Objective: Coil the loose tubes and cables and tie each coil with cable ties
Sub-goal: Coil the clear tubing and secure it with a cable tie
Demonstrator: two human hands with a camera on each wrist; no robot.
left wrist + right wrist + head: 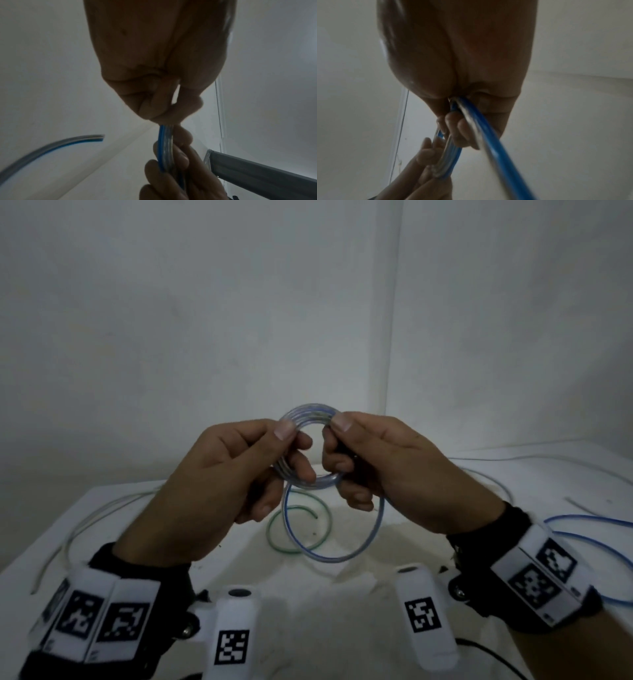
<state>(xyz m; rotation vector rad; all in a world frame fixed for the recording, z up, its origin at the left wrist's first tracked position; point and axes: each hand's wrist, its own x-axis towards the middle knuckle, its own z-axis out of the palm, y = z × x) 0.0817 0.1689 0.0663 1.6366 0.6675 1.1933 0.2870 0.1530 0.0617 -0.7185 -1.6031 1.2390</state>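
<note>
Coiling, untied: your left hand (219,474) and right hand (387,467) both pinch 1 tube coil (310,414) above the table (376,546); next, likely wind in the hanging loop (342,556).

Dim, grey, soft pictures; both wrist views murky and motion-blurred.

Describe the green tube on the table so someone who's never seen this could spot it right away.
Look at the white table, directly below the two hands holding the blue-striped clear tube coil. There lies the green tube, curled in one open loop. It is the only green one; the loose tubes around it are clear, white or blue.
</note>
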